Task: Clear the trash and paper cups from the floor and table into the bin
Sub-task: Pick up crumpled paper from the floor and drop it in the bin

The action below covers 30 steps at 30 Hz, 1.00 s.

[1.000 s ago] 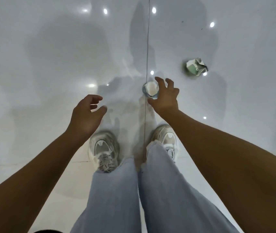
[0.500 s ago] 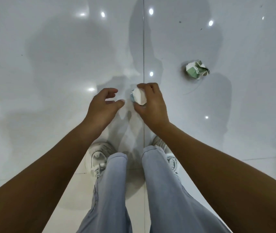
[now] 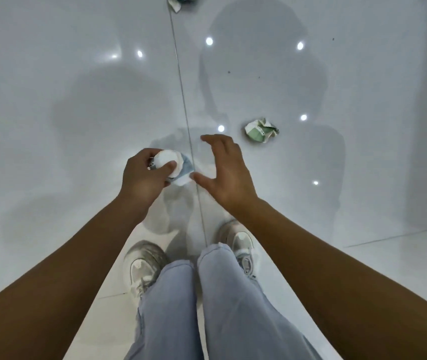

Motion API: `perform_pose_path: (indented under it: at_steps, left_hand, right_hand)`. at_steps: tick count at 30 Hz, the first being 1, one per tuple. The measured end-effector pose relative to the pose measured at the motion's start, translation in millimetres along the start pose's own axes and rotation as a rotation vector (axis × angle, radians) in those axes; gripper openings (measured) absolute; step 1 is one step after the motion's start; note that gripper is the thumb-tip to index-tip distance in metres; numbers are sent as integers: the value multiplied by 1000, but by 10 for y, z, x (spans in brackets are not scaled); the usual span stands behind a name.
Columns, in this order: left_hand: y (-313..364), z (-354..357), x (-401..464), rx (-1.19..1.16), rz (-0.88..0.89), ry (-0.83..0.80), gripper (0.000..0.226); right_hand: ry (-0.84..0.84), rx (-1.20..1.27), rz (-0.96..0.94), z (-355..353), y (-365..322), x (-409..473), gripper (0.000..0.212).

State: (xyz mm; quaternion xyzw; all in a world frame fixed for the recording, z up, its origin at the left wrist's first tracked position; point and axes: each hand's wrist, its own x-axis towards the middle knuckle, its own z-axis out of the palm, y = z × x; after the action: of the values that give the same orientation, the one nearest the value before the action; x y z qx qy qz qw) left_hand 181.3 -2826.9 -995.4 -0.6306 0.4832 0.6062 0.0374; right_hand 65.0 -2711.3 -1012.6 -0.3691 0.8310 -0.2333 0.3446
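Now left hand point(image 3: 143, 178) grips paper cup point(image 3: 172, 167).

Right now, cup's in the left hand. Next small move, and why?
Probably reach the open right hand forward-right to the crumpled green-and-white paper wad on the glossy white floor: it lies nearest, and the left hand already grips the white-and-blue paper cup.

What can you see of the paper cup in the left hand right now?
The paper cup looks white with a blue-grey side, its round white end tipped towards the camera. The left hand grips it, fingers curled round it, above the glossy floor. Its lower part looks creased. The right hand is open just beside it, not touching.
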Motion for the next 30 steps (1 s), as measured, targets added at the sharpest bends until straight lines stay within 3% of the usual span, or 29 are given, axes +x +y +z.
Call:
perform_pose_path:
  at_steps: [4,8,13,17,22,30]
  left_hand:
    - [10,110,240,34,42,9,21]
    - [-54,224,474,72,68,-2,21]
    - [-199,282,600,44,44,-32,19]
    - [-280,164,508,29,12,-28,21]
    - [-131,-214,-11,-45,-36,27,24]
    - [688,-1230,-1342,-181,-31,177,22]
  right_hand:
    - [124,-205,229,-301,528,409,69]
    - [-44,-356,379,-352,911,745,74]
    - [-26,-327,419,-211,1077,844,53]
    - [-3,-272,389,-141,996,676,53]
    - [-68,-201,310,-239,350,278,53]
    - [-165,-207,77,-870,-1470,-309,54]
